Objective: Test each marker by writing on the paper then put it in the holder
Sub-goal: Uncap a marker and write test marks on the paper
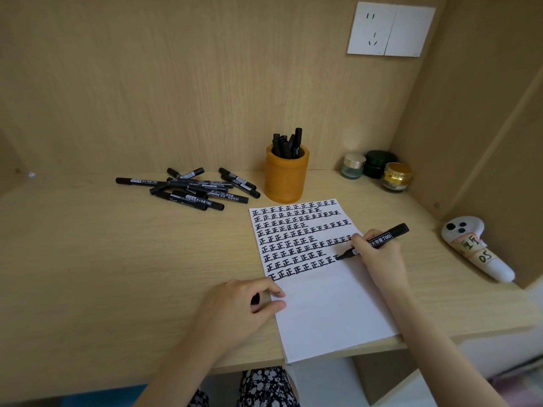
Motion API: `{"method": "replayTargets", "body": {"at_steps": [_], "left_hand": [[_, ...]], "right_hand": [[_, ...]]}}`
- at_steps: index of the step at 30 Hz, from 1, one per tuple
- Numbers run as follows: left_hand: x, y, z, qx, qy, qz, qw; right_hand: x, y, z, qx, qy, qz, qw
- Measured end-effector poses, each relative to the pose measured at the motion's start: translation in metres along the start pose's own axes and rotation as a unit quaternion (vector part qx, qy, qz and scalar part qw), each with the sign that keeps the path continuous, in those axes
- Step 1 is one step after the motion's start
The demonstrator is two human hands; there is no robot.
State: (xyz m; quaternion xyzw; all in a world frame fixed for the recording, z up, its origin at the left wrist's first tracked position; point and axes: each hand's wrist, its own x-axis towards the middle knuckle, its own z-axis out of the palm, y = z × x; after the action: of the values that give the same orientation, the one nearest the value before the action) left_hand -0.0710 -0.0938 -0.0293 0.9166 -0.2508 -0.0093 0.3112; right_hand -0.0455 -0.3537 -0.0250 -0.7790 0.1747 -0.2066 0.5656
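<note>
Marker (379, 240), gripped by the right hand (374, 254), slants tip-down-left onto the paper (329, 304); the holder (286, 177) stands beyond, up-left. The left hand (244, 306) pins paper, clutching something black.

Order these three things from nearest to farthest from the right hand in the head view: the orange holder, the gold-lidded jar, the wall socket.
From the right hand:
1. The orange holder, behind the paper, up and to the left.
2. The gold-lidded jar, in the back right corner; nearly as close, hard to separate from the holder.
3. The wall socket, high on the back panel.
</note>
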Motion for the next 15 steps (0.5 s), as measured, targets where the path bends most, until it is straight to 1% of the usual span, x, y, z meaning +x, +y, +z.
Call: {"method": "replayTargets", "body": {"at_steps": [5, 9, 15], "left_hand": [[-0.0005, -0.0010, 0.0006, -0.007, 0.005, 0.003, 1.000], [-0.0003, -0.0018, 0.0013, -0.008, 0.007, 0.005, 1.000], [-0.0005, -0.0027, 0.0016, -0.002, -0.001, 0.002, 1.000]], "right_hand": [[-0.0001, 0.0010, -0.0005, 0.006, -0.003, 0.006, 1.000], [-0.0004, 0.0008, 0.0009, -0.011, -0.009, 0.001, 1.000], [-0.0013, -0.0022, -0.0008, -0.022, 0.032, -0.009, 0.999]]}}
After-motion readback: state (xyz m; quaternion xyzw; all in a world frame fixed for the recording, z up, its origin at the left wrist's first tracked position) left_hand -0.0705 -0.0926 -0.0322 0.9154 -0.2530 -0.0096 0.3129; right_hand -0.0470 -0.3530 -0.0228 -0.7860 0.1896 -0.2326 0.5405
